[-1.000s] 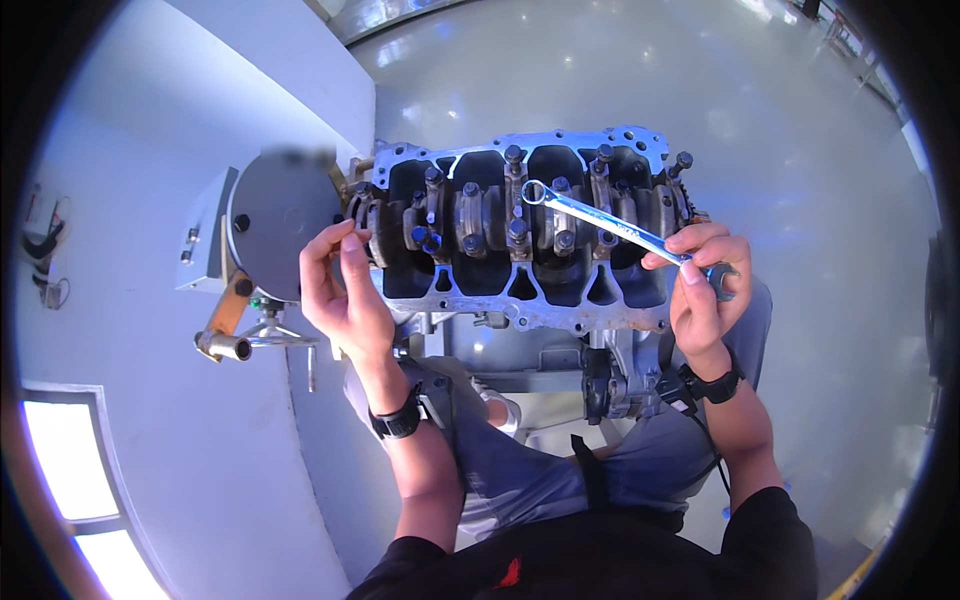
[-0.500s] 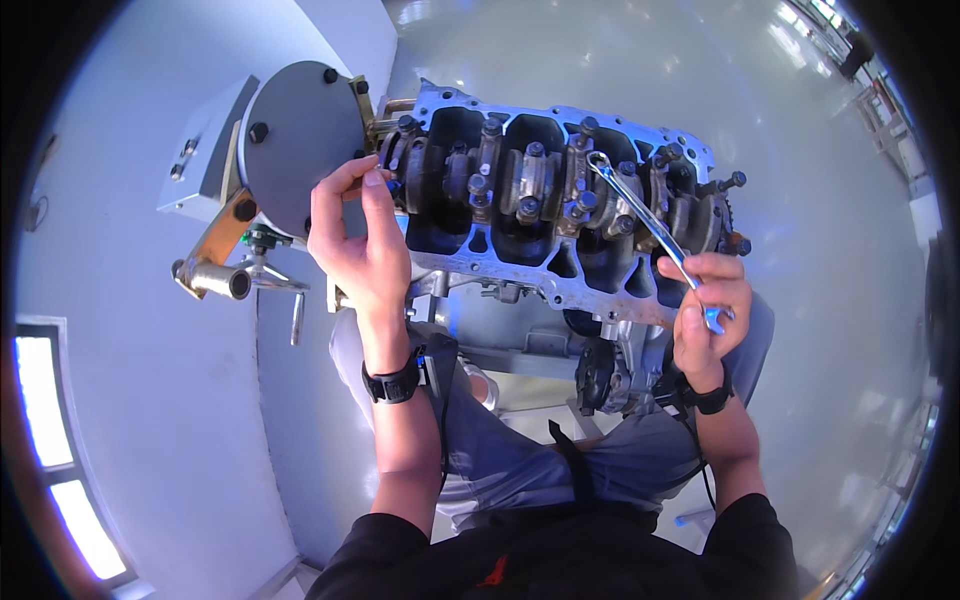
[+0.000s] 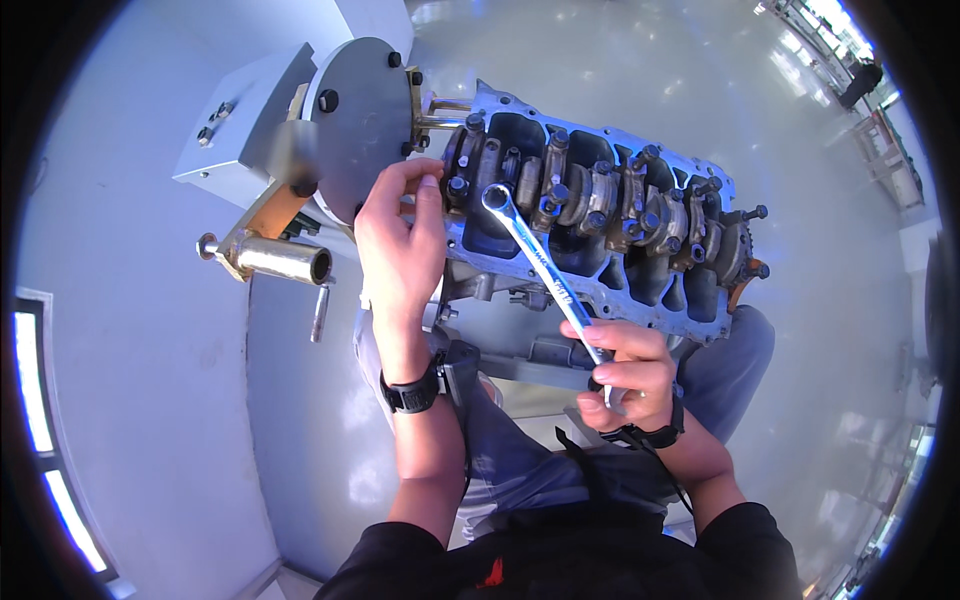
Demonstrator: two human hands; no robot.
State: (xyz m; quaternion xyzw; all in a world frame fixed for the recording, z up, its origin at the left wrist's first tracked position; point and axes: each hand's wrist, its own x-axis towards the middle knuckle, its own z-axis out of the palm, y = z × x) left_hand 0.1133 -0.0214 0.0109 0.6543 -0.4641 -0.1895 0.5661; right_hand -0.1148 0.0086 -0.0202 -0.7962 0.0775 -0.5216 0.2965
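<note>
My right hand (image 3: 640,375) grips a chrome combination wrench (image 3: 548,275) near its open-jaw end. The wrench slants up and left, its ring end in front of the block's left part, apparently clear of any bolt. My left hand (image 3: 402,240) is at the left end of the engine block (image 3: 590,285), thumb and fingertips drawn together beside the first bearing cap. Whatever lies between those fingertips is hidden. Along the open block runs a crankshaft (image 3: 575,205) under several dark bearing caps, with bolts (image 3: 560,140) standing up from them.
A round grey plate (image 3: 365,120) of the engine stand carries the block at left, with a grey box (image 3: 245,115) behind it. A metal tube handle (image 3: 285,258) juts out below the plate. My knee (image 3: 735,365) is close to the block's right end.
My right hand has swung the wrench left and nearer to me, taking its ring end off the middle caps. The view has shifted; my left hand stays at the block's left end.
</note>
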